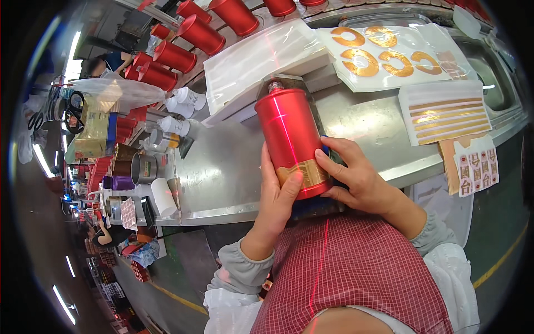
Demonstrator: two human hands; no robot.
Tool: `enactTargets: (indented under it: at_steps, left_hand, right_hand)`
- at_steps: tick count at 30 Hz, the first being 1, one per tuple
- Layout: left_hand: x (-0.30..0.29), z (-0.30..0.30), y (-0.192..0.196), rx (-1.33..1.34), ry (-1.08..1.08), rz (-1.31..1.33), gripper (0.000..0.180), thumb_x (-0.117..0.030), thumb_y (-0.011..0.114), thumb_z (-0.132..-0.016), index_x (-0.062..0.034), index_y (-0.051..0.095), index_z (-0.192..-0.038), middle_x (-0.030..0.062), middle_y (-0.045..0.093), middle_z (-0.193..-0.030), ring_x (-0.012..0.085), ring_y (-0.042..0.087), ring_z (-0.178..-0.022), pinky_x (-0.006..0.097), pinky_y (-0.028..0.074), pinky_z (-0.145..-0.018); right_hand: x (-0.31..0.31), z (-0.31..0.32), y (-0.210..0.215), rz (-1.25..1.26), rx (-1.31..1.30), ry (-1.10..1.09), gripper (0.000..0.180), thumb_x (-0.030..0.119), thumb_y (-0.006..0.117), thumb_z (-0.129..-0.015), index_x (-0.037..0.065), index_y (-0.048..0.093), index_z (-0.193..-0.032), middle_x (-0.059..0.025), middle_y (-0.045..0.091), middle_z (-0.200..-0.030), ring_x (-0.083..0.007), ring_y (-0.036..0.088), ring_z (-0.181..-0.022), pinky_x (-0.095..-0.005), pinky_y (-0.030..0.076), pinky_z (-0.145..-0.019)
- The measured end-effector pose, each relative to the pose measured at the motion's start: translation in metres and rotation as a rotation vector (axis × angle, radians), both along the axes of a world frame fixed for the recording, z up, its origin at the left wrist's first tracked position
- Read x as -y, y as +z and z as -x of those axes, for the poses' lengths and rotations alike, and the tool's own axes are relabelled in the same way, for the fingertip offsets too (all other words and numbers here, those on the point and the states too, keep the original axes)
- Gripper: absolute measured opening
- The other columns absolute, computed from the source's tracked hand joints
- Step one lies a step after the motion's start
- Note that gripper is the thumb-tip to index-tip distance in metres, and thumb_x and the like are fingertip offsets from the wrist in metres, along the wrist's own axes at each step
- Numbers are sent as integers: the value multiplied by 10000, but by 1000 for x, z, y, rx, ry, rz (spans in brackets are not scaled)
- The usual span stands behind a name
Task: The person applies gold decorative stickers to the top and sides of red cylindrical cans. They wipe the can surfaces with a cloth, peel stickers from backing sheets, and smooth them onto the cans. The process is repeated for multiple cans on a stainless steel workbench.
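Both hands are pressing a gold label band onto a red bottle at centre frame.

At far left, rows of finished red bottles [167, 55] are lying along the upper-left edge, with white caps [186, 100] and a metal cup [143, 167] crowding the steel bench [222, 167]. The left hand [276, 203] is cupping the red bottle [290, 139] from below, thumb flat on the gold band [306, 172] — judged best smoothed outward along the red laser line. The right hand [356, 175] is curling around the base, fingers closed on it. At upper right, sheets of gold stickers [389, 53] and gold strips [445, 114] are lying close by — nothing is blocking the hands.
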State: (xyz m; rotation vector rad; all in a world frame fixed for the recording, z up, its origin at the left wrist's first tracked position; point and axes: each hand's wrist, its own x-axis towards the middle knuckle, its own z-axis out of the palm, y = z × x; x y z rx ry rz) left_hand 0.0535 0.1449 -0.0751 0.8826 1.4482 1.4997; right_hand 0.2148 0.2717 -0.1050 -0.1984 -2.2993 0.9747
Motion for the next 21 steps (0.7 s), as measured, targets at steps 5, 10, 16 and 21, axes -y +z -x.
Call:
enactTargets:
  at_steps: [5,10,16,21]
  left_hand:
    - [0,-7,1,5,53,-20,843,-301,589,-956,-2,39,-1521,161,279,-1498,242,363,-1350,364,318,-1102]
    - [16,-10,-21,-129,189,-198,690,-375,499,-999,95,270,-1449,191,424,-1433,255,426,-1326,366,336,-1094]
    - [26,-6,-13,-1056,162,-173,609,-414,559,-948,57,511,-1332,290,419,-1429,426,394,-1339,547,139,-1146]
    - [26,-8,-19,-1210,137,-228,601,-417,606,-911,1,533,-1337,266,411,-1445,451,407,-1317,588,137,-1129]
  right_hand:
    - [-3,-5,5,22,25,10,711,155,764,-742,53,477,-1385,-268,411,-1385,-428,433,-1251,-474,373,-1052]
    - [-6,-29,37,742,53,-6,507,57,612,-870,20,476,-1357,-196,616,-1117,-260,617,-1016,-377,483,-901]
    - [-8,-18,43,666,165,-24,274,150,589,-878,6,589,-1110,-109,651,-893,-173,642,-827,-313,504,-737]
    - [-8,-10,47,682,86,84,287,152,608,-869,10,597,-1118,-85,648,-921,-151,631,-848,-295,503,-753]
